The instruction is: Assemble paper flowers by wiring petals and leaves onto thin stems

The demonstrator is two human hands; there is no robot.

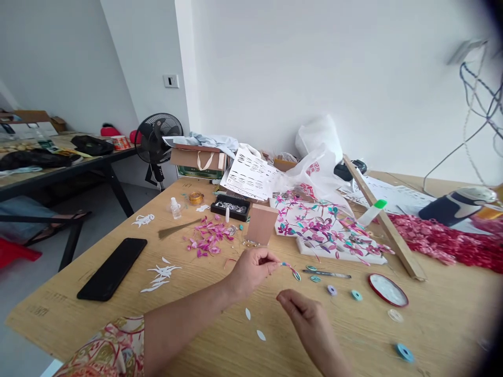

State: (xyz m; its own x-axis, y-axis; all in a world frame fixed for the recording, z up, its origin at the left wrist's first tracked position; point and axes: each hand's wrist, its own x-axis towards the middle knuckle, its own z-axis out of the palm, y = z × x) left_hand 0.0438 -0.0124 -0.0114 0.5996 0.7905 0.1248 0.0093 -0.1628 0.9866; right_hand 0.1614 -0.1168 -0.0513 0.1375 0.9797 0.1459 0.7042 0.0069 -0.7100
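Between the thumb and fingers of my left hand (253, 271) is pinched a small thread-wrapped flower stem (290, 267), pink and teal, with a green-edged leaf at its tip. Lower and to the right, my right hand (310, 322) is closed, thumb against fingers; what it holds, if anything, is too small to make out. Two white leaf-shaped pieces (261, 335) lie on the table below my hands. Beyond the stem tip are loose teal leaves (315, 279) and a pen-like tool (328, 273). Thread spools, one lilac (332, 290) and one teal (357, 295), lie to the right.
Pink petals (210, 238) and a wooden block (261, 225) stand beyond my left hand. Finished-looking blossoms lie on white foam (341, 254). A wooden bar (385, 220), a red-rimmed round lid (388, 289) and a blue spool (404, 352) are rightward. A black phone (112, 268) lies left.
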